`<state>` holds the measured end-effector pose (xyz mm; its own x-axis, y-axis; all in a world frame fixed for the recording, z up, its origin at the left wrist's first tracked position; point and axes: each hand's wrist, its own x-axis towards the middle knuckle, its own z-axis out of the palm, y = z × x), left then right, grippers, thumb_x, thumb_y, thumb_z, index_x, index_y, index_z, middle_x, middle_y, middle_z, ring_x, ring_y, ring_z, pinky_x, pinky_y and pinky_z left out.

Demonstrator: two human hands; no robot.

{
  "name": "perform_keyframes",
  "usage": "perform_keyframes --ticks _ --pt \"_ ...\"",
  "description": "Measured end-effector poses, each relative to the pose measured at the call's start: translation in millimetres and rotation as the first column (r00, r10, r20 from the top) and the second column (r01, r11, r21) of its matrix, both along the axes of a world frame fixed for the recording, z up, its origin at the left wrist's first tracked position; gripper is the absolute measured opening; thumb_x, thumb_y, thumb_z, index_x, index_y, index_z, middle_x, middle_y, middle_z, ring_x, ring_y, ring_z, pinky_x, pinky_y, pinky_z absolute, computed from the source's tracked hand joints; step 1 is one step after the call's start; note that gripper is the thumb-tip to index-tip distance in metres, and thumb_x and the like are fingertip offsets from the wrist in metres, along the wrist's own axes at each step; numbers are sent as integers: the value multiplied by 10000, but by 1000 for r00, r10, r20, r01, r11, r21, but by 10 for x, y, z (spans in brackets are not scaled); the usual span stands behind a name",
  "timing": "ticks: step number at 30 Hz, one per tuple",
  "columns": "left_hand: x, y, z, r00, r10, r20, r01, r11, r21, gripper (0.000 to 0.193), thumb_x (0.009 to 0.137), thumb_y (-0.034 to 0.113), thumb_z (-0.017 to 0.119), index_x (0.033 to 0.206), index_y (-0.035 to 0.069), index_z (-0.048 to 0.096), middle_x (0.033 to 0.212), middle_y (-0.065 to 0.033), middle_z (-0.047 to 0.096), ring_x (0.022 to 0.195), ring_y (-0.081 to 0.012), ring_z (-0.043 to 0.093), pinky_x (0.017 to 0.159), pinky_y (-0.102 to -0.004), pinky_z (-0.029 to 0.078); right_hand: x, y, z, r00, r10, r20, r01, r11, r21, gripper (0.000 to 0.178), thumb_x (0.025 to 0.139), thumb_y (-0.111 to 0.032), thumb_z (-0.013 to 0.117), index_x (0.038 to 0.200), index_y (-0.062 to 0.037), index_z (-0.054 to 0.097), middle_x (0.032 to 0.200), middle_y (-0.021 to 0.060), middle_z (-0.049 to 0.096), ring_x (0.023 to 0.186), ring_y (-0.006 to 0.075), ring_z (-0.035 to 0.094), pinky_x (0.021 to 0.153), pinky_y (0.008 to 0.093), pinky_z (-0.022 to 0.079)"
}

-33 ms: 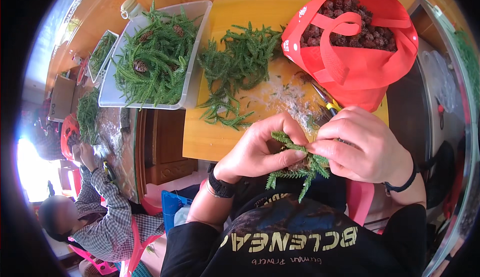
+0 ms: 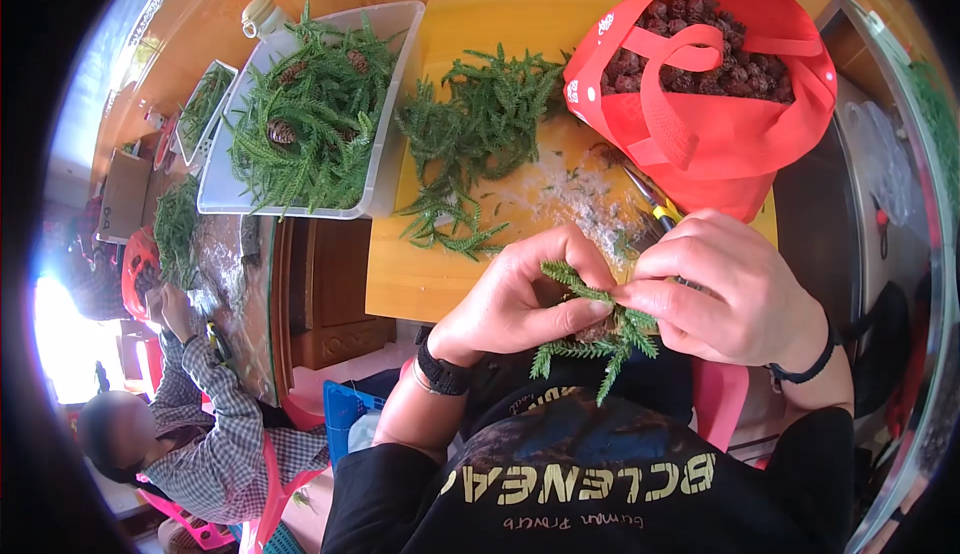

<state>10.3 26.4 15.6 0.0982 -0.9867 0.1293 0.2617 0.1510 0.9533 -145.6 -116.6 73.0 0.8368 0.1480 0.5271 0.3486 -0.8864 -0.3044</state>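
Close to my body, just past the table's front edge, I hold a small green artificial pine sprig (image 2: 618, 350) between both hands. The thumb and forefinger of my left hand (image 2: 520, 289) pinch it from the left. From the right, my right hand (image 2: 722, 289) has its fingers pressed together at the sprig's upper part. Something brown shows under my left thumb among the needles, perhaps part of a pine cone; my fingers cover most of it. Beyond my right hand lie pliers with yellow-and-black handles (image 2: 664, 216).
A red bag (image 2: 720, 154) full of pine cones (image 2: 690, 69) stands at the table's right. Loose green sprigs (image 2: 490, 104) and whitish crumbs (image 2: 590, 209) lie on the yellow table (image 2: 430, 284). Left is a clear bin (image 2: 385, 169) of sprigs with cones. A co-worker (image 2: 220, 434) sits far left.
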Motion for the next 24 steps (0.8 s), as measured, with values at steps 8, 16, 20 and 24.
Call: perform_keyframes --ticks 8,16,20,24 --pt "-26 -9 20 995 0 -104 1 1000 5 159 769 -20 654 845 28 522 842 -88 594 785 -154 560 715 -275 446 55 -23 41 998 -8 68 16 993 -114 165 631 -75 712 776 -68 633 835 32 562 695 204 566 580 323 455" --pt "4 -37 61 899 124 420 -50 982 -184 188 724 -41 665 858 16 547 845 -86 590 788 -192 605 681 -286 496 85 -13 81 997 -57 56 66 980 -185 99 650 -91 648 712 -48 583 839 19 543 785 185 554 619 310 456" --pt "-124 -58 153 502 467 728 -98 867 -489 277 611 -127 639 821 32 552 823 -110 607 776 -281 610 687 -351 507 84 6 100 976 -206 -64 191 962 -193 174 621 -54 658 761 -27 559 840 47 547 784 228 559 641 337 464" --pt "-83 -28 141 691 342 637 -140 928 -346 261 635 -128 645 826 22 548 857 -125 611 788 -287 614 685 -351 508 19 -28 59 967 -178 -182 180 984 -2 284 658 -83 681 917 -29 577 820 48 548 746 237 556 636 347 456"
